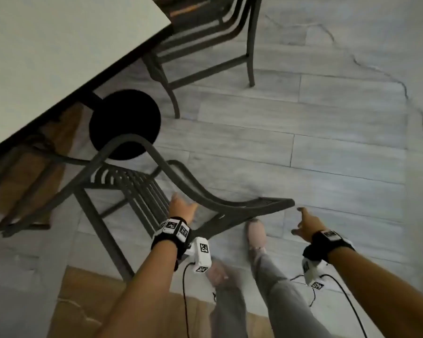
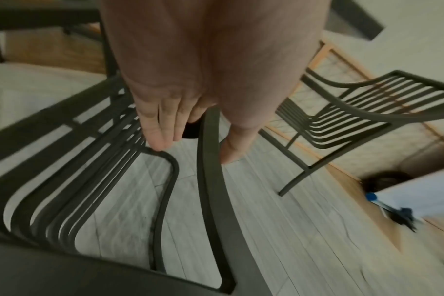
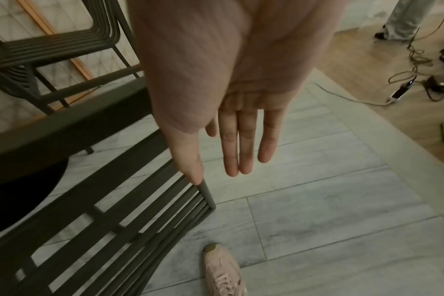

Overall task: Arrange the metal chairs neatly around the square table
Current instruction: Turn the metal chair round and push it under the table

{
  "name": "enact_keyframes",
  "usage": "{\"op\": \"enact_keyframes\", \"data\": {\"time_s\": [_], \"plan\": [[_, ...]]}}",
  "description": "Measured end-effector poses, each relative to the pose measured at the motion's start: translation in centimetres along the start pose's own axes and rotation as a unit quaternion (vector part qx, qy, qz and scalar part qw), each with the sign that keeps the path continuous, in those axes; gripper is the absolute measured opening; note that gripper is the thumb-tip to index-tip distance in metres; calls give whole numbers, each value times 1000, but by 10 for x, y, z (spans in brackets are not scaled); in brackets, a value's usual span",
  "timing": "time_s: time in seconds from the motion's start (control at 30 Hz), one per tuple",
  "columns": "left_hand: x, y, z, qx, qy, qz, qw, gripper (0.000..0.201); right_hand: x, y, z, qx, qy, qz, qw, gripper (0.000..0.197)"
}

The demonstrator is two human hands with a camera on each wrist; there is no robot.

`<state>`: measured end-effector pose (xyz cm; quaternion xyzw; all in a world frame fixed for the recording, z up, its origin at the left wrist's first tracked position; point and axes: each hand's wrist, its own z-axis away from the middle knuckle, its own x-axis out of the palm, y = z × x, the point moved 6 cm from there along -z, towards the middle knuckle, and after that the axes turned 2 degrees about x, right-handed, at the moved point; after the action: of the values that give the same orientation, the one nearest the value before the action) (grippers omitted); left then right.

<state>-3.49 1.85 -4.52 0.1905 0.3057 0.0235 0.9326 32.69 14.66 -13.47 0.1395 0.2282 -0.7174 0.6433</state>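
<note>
Left hand (image 1: 181,208) sits at the top rail of the near chair (image 1: 142,189). Wrist view: fingers (image 2: 162,124) straight, tips touching the slat frame, thumb on the far side of the rail. Straddling it, not curled round, so a loose push/steer contact, not a grip.

Right hand (image 1: 305,223) is spread flat and holds nothing. Its thumb tip touches the outer corner of the chair back (image 3: 205,192) in the wrist view; the other fingers (image 3: 243,144) hang straight over bare floor.

My read: one hand at each end of the backrest, so the chair can be squared and slid in without twisting. Blur in the head view suggests things are moving.

Beyond the fingers the chair seat points toward the tabletop (image 1: 59,52) and sits at an angle to its edge, only partly under it. Not yet aligned. Black round table base (image 1: 125,123) is just beyond the seat and likely limits how far the chair can be pushed in.

A pink shoe (image 1: 257,235) is planted just below the backrest, between the hands.

Further out, a second metal chair (image 1: 205,45) is already tucked at the adjacent tabletop side.

Floor (image 1: 303,142) is grey plank tile, hard and smooth; legs should slide but may scrape. A wood-toned strip borders it at the near edge. Right wrist view shows cables and a power brick (image 3: 403,88) on the far wood floor, well apart from the chair, and another person's legs (image 3: 403,18).
</note>
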Motion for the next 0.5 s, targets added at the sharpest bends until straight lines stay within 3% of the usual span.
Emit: {"op": "enact_keyframes", "data": {"time_s": [0.27,0.4,0.5], "plan": [[42,16,-30,-99,51,68,991,80,-11,-20,-48,-43,10,-33,998,74],[51,14,-38,-122,103,118,980,67,-13,-33,-72,-81,2,16,997,62],[53,18,-34,-114,108,122,980,58,-15,-43,-78,-124,-12,43,991,53]]}}
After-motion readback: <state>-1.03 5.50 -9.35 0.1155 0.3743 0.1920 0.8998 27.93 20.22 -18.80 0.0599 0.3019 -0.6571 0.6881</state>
